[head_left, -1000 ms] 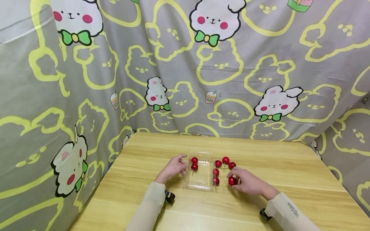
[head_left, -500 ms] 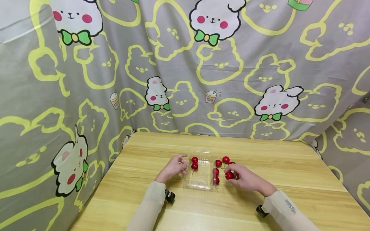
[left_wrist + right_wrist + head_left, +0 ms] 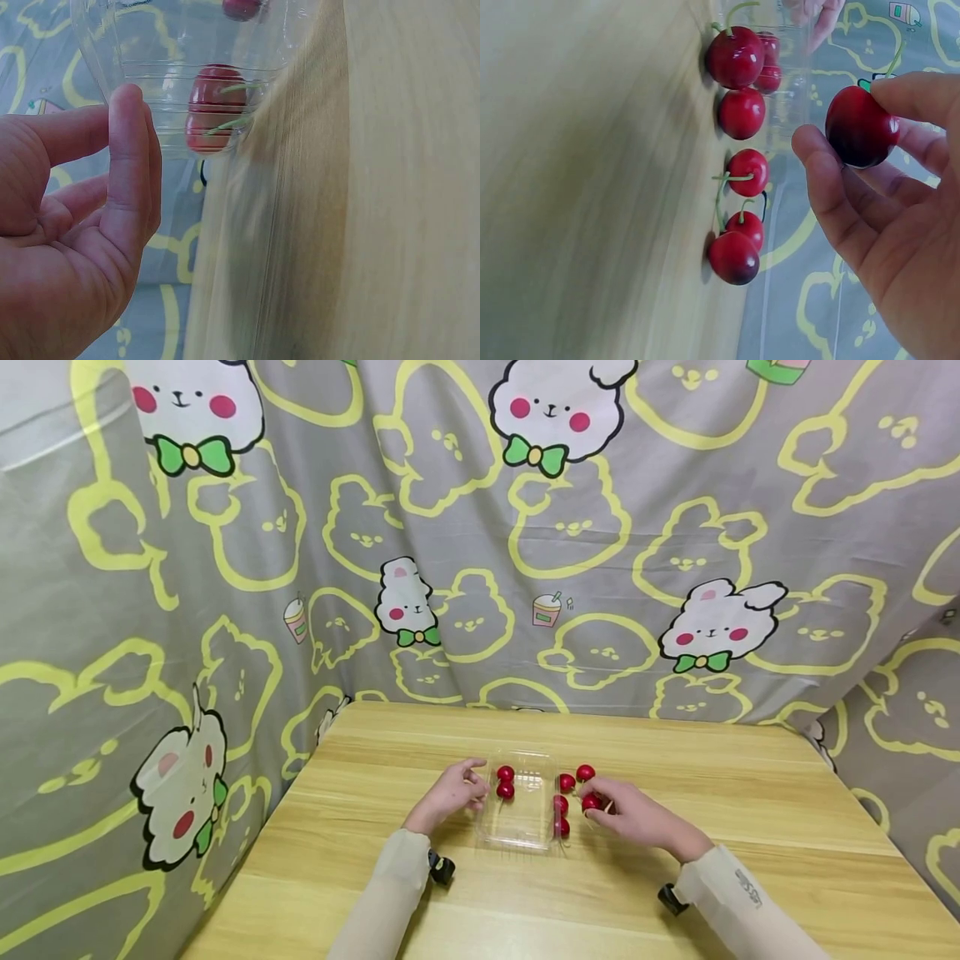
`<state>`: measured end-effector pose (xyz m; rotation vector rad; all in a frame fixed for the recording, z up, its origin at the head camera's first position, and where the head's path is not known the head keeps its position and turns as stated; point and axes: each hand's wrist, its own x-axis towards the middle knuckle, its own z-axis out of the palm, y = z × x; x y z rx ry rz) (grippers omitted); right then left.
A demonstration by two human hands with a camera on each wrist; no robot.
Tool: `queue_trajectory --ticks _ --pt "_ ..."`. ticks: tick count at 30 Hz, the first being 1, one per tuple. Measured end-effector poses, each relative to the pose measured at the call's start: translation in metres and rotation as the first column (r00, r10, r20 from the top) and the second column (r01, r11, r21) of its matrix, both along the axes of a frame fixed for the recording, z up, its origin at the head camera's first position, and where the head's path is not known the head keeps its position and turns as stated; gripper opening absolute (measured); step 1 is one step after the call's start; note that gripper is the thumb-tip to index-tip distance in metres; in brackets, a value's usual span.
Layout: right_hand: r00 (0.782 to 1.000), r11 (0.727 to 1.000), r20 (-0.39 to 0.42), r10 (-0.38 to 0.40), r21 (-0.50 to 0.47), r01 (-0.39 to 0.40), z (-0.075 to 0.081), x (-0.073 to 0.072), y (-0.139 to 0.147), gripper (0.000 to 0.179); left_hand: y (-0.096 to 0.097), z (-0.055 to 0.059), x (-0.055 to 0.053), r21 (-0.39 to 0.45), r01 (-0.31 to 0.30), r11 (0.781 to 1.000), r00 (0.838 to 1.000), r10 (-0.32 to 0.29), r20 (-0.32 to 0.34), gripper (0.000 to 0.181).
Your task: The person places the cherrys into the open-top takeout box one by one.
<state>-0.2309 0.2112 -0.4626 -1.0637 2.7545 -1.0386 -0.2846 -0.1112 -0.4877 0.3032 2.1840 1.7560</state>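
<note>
Presently, right hand (image 3: 637, 815) pinches a cherry (image 3: 861, 127); left hand (image 3: 450, 793) relaxed, box (image 3: 517, 843) beside it; slack pinch could drop the cherry.

2 cream sleeves (image 3: 382, 893), at bottom centre and lower right, each had 1 black wrist device (image 3: 442, 867); dark lettering (image 3: 747, 888) marked the right sleeve (image 3: 738, 917).

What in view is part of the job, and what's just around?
Job:
right grip, pinching a cherry
left grip, at the clear box
two cherries inside the box
five loose cherries

Just around:
wooden table
patterned cloth
wrist cameras
</note>
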Motion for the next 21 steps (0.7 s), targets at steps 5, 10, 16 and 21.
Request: queue_trajectory --ticks 5,10,16,21 --pt "1.000 1.000 -0.013 -0.002 0.016 0.003 0.003 -0.002 -0.004 0.021 0.001 0.001 0.000 0.004 -0.007 1.000 1.000 0.007 0.011 0.060" --pt "1.000 0.999 -0.021 -0.014 0.029 0.015 0.010 -0.002 -0.008 0.019 0.001 0.001 0.000 0.006 -0.011 1.000 1.000 0.011 0.010 0.059" --pt "0.999 0.999 -0.042 -0.007 0.043 0.009 0.017 -0.004 -0.012 0.022 0.001 0.001 0.000 0.007 -0.006 1.000 1.000 0.006 0.006 0.059" --pt "0.995 0.999 -0.087 0.046 0.023 -0.045 0.019 -0.008 -0.016 0.024 0.002 -0.001 0.000 0.002 -0.006 1.000 1.000 0.006 0.004 0.059"
